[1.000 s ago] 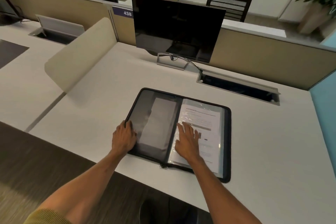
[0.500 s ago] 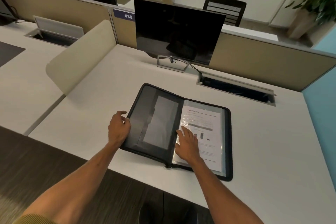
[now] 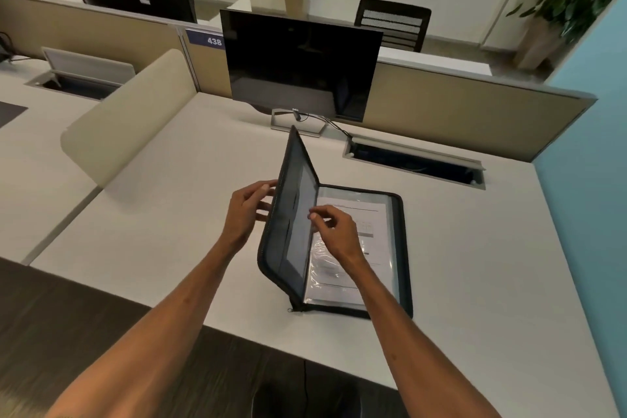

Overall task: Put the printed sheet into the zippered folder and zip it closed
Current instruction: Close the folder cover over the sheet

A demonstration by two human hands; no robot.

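On the desk [image 3: 475,248], left hand [image 3: 249,210] grips the raised folder cover [image 3: 295,214]; right hand [image 3: 334,231] hovers slack, empty; a hasty fold may crease the sheet [image 3: 371,224].

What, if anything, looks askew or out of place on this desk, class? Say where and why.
Nothing is spilled or damaged. Only the left cover of the folder stands out: nearly upright, held at its edge by the left hand, while the sheet lies flat in the right half.

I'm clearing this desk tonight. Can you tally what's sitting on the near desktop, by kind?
Monitor: 1
Zippered folder: 1
Printed sheet: 1
Total: 3
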